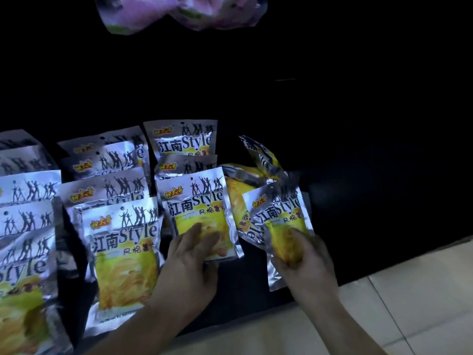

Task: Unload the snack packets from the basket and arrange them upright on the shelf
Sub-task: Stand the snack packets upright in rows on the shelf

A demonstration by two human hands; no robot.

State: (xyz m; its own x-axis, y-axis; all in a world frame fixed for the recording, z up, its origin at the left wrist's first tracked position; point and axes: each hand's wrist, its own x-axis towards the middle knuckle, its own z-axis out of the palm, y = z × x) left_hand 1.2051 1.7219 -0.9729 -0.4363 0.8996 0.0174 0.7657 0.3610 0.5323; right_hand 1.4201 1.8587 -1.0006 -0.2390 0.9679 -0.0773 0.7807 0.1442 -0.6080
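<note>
Several silver-and-yellow snack packets stand in rows on a dark shelf (pixel 240 285). My left hand (pixel 192 260) holds the lower part of an upright packet (pixel 199 201) at the front of the third row. My right hand (pixel 304 257) grips the bottom of another packet (pixel 279 213), which tilts a little to the right. Behind that one, a few packets (pixel 261 160) lie toppled and crooked. The basket is out of view.
Pink-and-green packets (pixel 179 11) show on a higher level at the top edge. The shelf's back and right side are in darkness. Pale floor tiles (pixel 409 303) lie at the lower right, past the shelf's front edge.
</note>
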